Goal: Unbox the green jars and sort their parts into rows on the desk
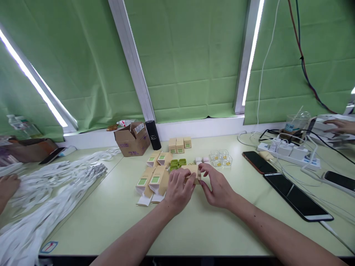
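Observation:
Both of my hands are on a small tan cardboard box (pixel 190 168) low over the table. My left hand (pixel 179 187) grips its left and front side, and my right hand (pixel 215 184) pinches its right end between thumb and fingers. Left of it lie tan boxes with green labels (pixel 159 179), their white flaps open toward me. Small green square containers (pixel 174 162) sit just behind my left hand. Beyond my right hand are small white pieces (pixel 202 159) and clear cups with yellow contents (pixel 221 158).
Upright tan boxes (pixel 180 144) stand near the wall, beside a black cylinder (pixel 153 135) and an open carton (pixel 132 139). White strips (pixel 59 199) cover the left side. Phones (pixel 298 196), a power strip (pixel 288 155) and cables lie right. Other people's hands (pixel 8 189) show at both edges.

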Tool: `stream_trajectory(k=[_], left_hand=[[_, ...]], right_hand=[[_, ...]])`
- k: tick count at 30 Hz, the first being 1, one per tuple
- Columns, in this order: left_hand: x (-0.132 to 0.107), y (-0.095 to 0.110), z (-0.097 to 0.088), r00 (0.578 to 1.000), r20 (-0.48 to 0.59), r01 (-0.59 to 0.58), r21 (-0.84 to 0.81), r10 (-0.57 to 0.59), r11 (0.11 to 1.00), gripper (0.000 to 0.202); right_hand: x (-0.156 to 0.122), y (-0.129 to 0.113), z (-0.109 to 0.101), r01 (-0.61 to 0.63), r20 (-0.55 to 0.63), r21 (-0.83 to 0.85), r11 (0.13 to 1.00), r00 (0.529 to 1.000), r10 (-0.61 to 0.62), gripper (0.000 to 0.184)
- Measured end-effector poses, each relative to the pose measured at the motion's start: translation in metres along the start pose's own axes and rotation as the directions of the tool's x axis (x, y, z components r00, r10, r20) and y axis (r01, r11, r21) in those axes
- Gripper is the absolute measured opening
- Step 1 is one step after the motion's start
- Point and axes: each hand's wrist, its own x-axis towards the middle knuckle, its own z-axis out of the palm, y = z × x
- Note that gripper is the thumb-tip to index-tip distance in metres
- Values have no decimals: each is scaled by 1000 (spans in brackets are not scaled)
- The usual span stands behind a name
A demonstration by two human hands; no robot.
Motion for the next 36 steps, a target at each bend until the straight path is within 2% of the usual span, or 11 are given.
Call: stream_trajectory(k=[4, 11, 16, 20, 24, 27, 31, 34, 36], left_hand=[[-1, -1, 2, 999, 17, -45, -23, 46, 999, 48], [0, 0, 3, 995, 96, -2, -69, 9, 998, 49], [2, 2, 3, 993, 116, 42, -68, -34, 997, 52], [5, 1, 2, 976, 167, 167, -166, -140, 972, 56], [3, -2, 6, 957, 185, 268, -278, -223, 922, 59], [0, -3, 9, 947, 190, 311, -360, -258, 879, 56], [1, -2, 7, 941, 223, 331, -441, -255, 834, 41], [4, 0, 3, 935, 253, 343, -456, -250, 821, 31], [6, 1, 1, 931, 263, 352, -458, -254, 816, 31]], right_hand=[[-1, -1, 1, 11, 28, -15, 1000, 1000, -11, 46], [-4, 2, 9, -17, 14, -44, 999, 1000, 17, 53], [-4, 7, 12, -93, -37, -54, 994, 995, 92, 45], [-2, 11, 6, -214, -64, 84, 973, 974, 219, 31], [1, 12, 3, -203, -147, 241, 949, 959, 242, 30], [3, 9, 2, -210, -186, 279, 937, 945, 268, 31], [8, 9, -1, -168, -312, 205, 964, 923, 228, 30], [11, 12, -7, -115, -413, 65, 991, 901, 131, 28], [13, 15, -11, -84, -441, -52, 995, 896, 53, 29]])
